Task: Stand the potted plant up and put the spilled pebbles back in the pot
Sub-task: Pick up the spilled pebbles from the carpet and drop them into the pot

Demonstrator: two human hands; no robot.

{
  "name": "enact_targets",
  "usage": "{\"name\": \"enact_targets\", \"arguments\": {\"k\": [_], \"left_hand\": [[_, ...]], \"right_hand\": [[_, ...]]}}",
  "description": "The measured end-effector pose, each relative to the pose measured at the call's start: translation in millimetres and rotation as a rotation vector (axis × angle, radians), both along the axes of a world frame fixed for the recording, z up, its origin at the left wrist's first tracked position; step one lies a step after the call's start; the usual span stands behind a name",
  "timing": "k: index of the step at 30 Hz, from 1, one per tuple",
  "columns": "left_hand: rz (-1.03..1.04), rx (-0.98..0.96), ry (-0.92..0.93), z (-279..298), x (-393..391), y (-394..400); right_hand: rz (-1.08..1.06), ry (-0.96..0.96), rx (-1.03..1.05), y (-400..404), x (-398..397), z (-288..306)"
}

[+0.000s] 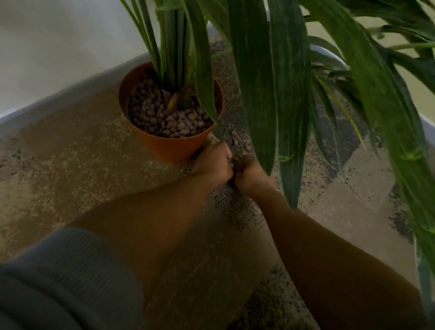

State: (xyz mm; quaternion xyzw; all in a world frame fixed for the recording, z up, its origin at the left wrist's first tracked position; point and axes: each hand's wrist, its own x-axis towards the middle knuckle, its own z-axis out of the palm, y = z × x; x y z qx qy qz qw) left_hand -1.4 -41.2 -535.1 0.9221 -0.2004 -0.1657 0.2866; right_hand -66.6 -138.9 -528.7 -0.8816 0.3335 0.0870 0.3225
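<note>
While the orange pot [169, 142] stands upright on the speckled floor [74, 163] close to the white baseboard [53, 106], its plant [263, 74] rises out of a bed of brownish pebbles [162, 117] that fills it near the rim. Long green leaves arch forward and to the right, hanging over the hands. A few spilled pebbles [237, 140] lie on the floor just right of the pot, beyond the knuckles. The left hand [212, 161] sits against the pot's lower right side, fingers curled in; the right hand [250, 175] is just beside it, touching it, fingers likewise curled toward the palm. Whether either hand grips any pebbles cannot be told, as the picture is blurred there. Both forearms reach in from below, the left one coming out of a grey ribbed sleeve [66, 269]. A pale wall [37, 19] stands behind the pot
</note>
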Motion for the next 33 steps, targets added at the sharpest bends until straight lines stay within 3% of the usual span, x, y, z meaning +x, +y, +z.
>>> {"name": "enact_targets", "arguments": {"k": [13, 19, 25, 33], "left_hand": [[-0.122, 0.003, 0.116, 13, -8, 11], [-0.101, 0.02, 0.081, 12, -11, 15], [-0.088, 0.059, 0.048, 11, -15, 14], [-0.058, 0.06, 0.016, 7, -23, 16]], "right_hand": [[0.048, -0.083, -0.131, 3, -20, 25], [-0.433, -0.302, 0.366, 4, -26, 25], [-0.781, -0.376, 1.132, 10, -30, 41], [-0.869, -0.417, 1.325, 15, -40, 43]]}}
